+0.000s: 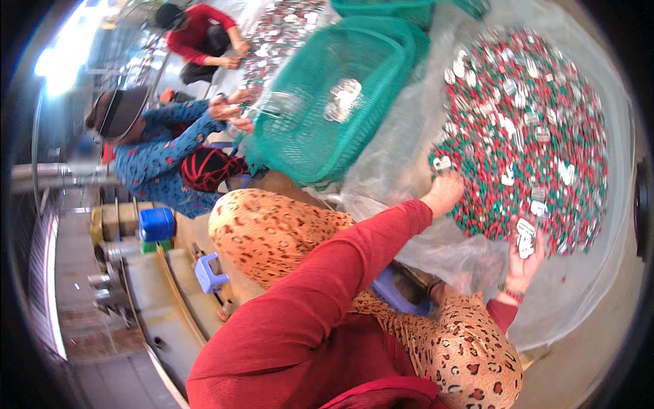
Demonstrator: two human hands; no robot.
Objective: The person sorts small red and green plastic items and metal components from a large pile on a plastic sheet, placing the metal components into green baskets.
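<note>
My left hand (446, 193), at the end of a red sleeve, is on the near left edge of a heap of small red and green pieces (487, 160). Its fingers are curled down and partly hidden; what they grip, if anything, cannot be made out. Just beyond it lies a white slotted piece (442, 163). In my right hand (523, 270), with a bracelet on the wrist, are several flat white slotted pieces (525, 238), held along the palm and fingers. More white and clear pieces lie scattered through the heap.
The heap rests on a translucent plastic sheet (572, 313). Left of it stands a green mesh basket (300, 146) holding some whitish pieces (344, 99). A co-worker in blue (163, 160) and another in red (197, 41) sit beyond. Nearby is a purple stool (210, 274).
</note>
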